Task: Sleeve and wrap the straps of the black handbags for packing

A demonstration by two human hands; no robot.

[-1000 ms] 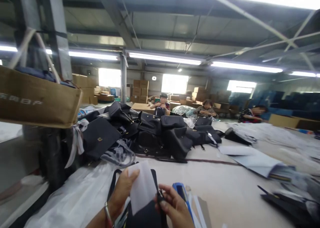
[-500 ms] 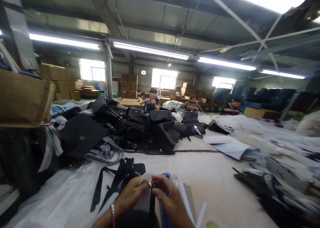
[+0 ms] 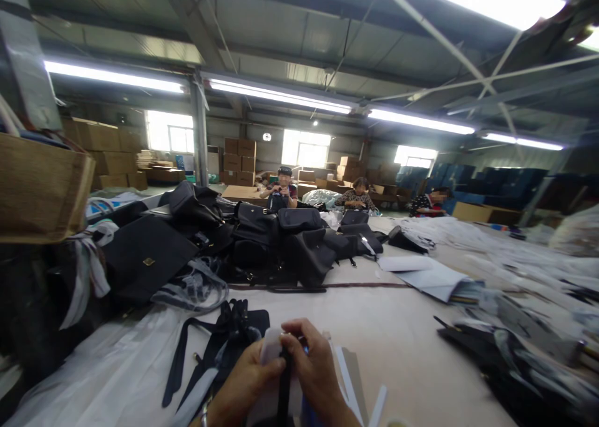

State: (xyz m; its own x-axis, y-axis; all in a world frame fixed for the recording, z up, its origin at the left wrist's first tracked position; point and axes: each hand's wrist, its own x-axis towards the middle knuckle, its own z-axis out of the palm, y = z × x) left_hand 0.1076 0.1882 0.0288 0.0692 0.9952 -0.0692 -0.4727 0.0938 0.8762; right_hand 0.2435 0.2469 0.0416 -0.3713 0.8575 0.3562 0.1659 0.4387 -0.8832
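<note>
two hands are close together: the left hand [image 3: 250,377] curls tight on white paper [image 3: 270,347], and the right hand [image 3: 318,364] pinches the top of a black strap [image 3: 284,392], just beside the paper, low over the table [image 3: 407,339]. the thin paper could rip or slip if pulled too hard, and the strap could twist if the pinch gets loose. the pale table is messy, with a heap of black bags [image 3: 304,255]. past that i see three people [image 3: 356,198], brown boxes [image 3: 238,161] and long bright lights [image 3: 281,96].
</note>
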